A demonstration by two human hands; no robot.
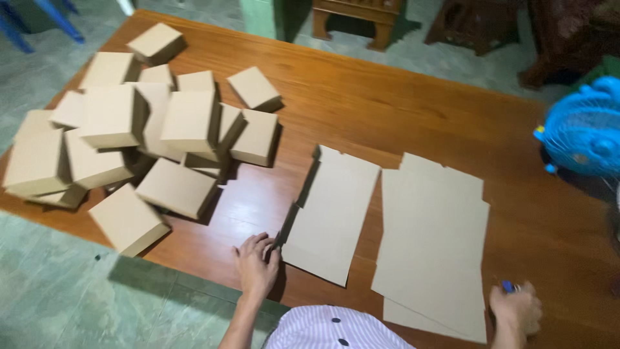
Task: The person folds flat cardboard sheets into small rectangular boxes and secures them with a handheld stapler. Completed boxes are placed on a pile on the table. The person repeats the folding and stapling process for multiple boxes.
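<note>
Dim indoor light glares off the wooden table (pixel 361 110); edges blur softly.

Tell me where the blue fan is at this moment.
In the head view, the blue fan stands at the far right edge of the wooden table, beyond the flat cardboard sheets and ahead of the right hand.

Green tiled floor (pixel 58 304), wooden table (pixel 387 103), dark wooden stools (pixel 475 22) behind.
</note>
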